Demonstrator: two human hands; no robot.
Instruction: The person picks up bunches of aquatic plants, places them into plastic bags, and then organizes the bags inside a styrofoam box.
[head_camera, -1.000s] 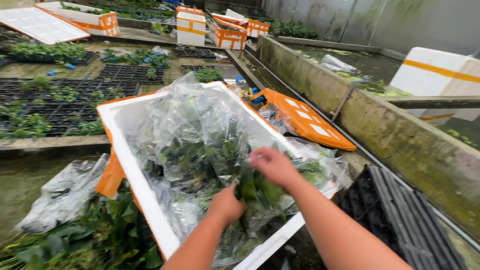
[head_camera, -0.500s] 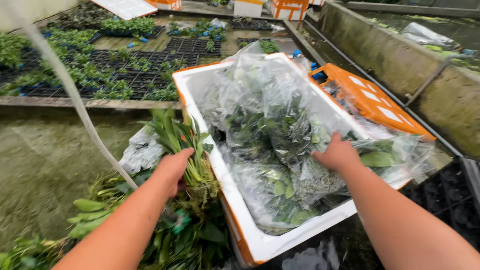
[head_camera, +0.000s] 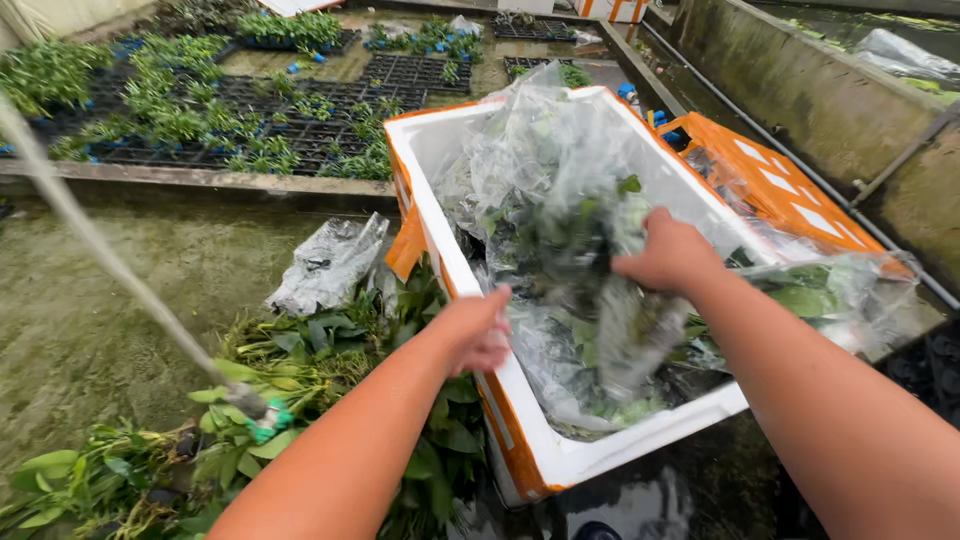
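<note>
A white foam box (head_camera: 600, 462) with orange sides stands in front of me, lined with a clear plastic bag (head_camera: 540, 170) full of green leafy plants. My right hand (head_camera: 668, 250) is inside the box, closed on a bunch of the plastic bag and the plants in it. At the box's left rim, my left hand (head_camera: 478, 330) is blurred, its fingers curled with nothing visible in them. A pile of loose leafy plants (head_camera: 300, 370) lies on the wet ground just left of the box.
An orange box lid (head_camera: 780, 190) leans behind the box on the right, beside a mossy concrete wall (head_camera: 800, 80). Black seedling trays (head_camera: 250, 130) fill the back left. A crumpled plastic bag (head_camera: 330, 262) lies by the pile. A pale hose (head_camera: 100, 260) crosses diagonally on the left.
My left hand has left the plant pile and moved right to the box rim. My right hand has shifted up and now grips the bag in the middle of the box.
</note>
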